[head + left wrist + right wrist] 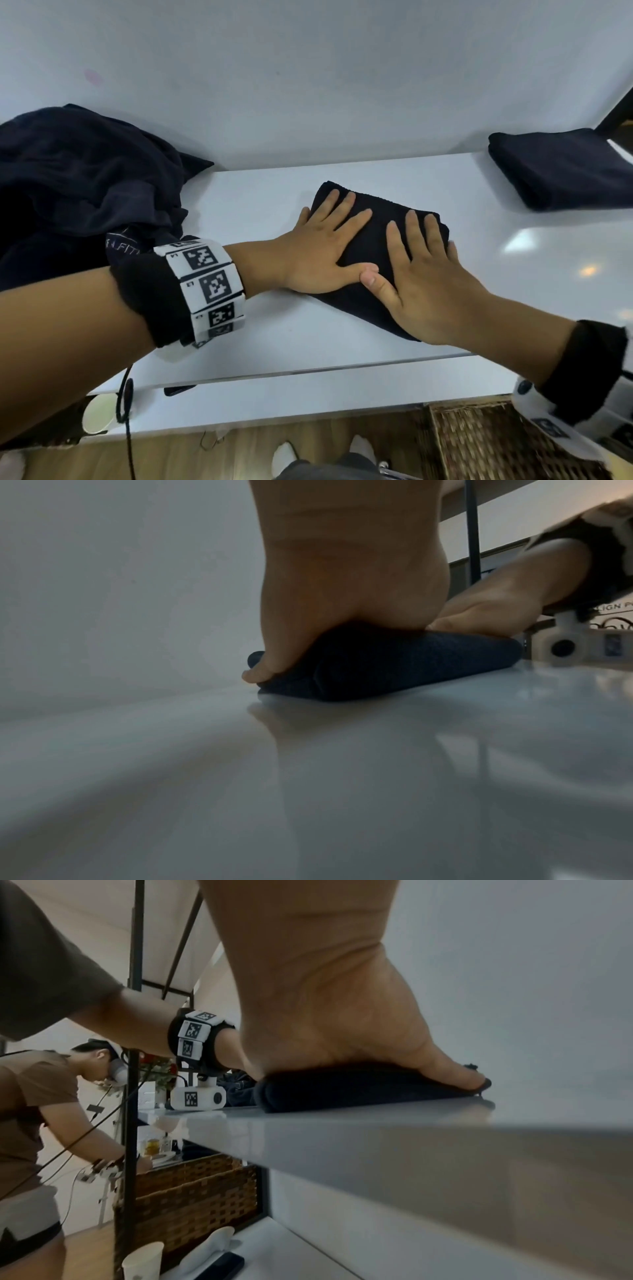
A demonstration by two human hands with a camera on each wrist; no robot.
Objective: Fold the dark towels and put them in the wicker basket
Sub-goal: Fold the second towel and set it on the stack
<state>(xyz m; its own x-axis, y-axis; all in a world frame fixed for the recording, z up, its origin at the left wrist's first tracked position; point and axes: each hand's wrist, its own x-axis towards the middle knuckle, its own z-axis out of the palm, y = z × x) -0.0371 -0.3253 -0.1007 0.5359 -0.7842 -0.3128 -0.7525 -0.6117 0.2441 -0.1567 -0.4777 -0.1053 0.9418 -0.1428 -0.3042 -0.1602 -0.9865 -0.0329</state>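
A folded dark towel (378, 219) lies on the white table (260, 212), a little right of centre. My left hand (322, 240) presses flat on its left half with fingers spread. My right hand (424, 274) presses flat on its right half, thumb touching the left thumb. From the left wrist view the towel (394, 666) is a thick flat bundle under my left hand (342, 593). The right wrist view shows the towel (342, 1091) squashed under my right hand (342, 1010). A wicker basket (486, 442) stands on the floor below the table's front right.
A heap of unfolded dark towels (75, 185) fills the table's left end. Another folded dark towel (561, 168) lies at the far right. A paper cup (97, 414) and a dark phone (180, 390) sit on a lower shelf. Another person (31, 1123) works at the left.
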